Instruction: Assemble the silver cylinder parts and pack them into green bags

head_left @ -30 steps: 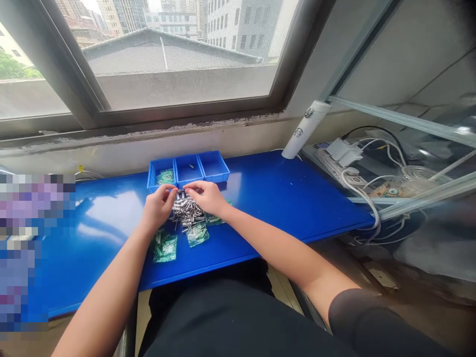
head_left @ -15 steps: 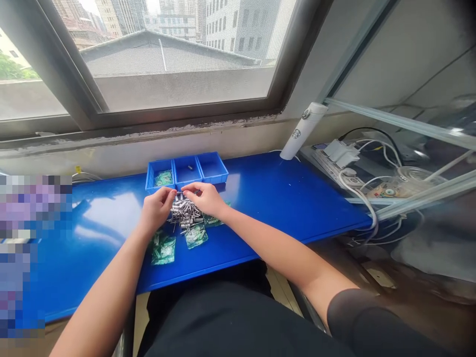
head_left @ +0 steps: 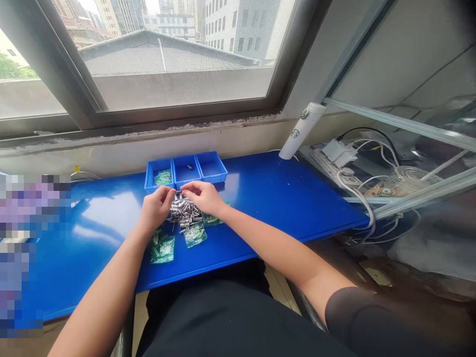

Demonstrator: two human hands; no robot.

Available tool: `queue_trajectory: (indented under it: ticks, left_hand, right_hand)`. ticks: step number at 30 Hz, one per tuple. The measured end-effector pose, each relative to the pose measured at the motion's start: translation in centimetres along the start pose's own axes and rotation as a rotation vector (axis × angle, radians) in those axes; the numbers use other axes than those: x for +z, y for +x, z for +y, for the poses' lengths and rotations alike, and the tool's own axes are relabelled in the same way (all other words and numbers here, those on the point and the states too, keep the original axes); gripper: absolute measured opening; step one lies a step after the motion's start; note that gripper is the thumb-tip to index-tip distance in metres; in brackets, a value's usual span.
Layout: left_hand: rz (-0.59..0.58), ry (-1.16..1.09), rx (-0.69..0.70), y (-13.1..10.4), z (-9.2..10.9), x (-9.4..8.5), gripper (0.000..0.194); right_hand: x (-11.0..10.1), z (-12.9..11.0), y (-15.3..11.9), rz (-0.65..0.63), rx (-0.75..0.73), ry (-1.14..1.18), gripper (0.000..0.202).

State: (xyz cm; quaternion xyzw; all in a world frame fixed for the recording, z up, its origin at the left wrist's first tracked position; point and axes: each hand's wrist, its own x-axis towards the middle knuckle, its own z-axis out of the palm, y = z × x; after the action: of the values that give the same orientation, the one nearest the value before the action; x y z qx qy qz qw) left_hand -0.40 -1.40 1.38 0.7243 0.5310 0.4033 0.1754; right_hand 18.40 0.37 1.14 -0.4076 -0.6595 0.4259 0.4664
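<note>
My left hand and my right hand meet just in front of the blue bins, fingertips pinched toward each other. A thin metal pin spans the small gap between them, its ends hidden by the fingers. Below the hands lies a heap of loose silvery metal pins. Around the heap's near side are small clear-green bags: one bag by my left wrist, another bag in the middle, and a third bag partly under my right wrist.
Three joined blue bins stand behind the hands; the left holds green packets, the middle one small dark piece. A white tumbler stands at the table's back right, near a power strip with cables. A blurred-out area covers the left.
The view has shifted very slightly. Both hands keep the same pinched pose over the heap, with the pin still between them.
</note>
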Motion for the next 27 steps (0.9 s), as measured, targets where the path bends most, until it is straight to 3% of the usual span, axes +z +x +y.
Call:
queue_trajectory:
  ticks: [10, 19, 27]
  left_hand:
    - [-0.001, 0.008, 0.050, -0.05, -0.11, 0.18, 0.019]
    - [0.015, 0.048, 0.014, 0.05, 0.07, -0.18, 0.035]
    - [0.013, -0.009, 0.066, -0.06, 0.32, -0.01, 0.027]
  right_hand:
    - [0.29, 0.47, 0.09, 0.014, -0.004, -0.014, 0.018]
    - [0.08, 0.12, -0.44, -0.053, -0.121, -0.135, 0.018]
    - [-0.05, 0.19, -0.43, -0.065, -0.142, -0.205, 0.017]
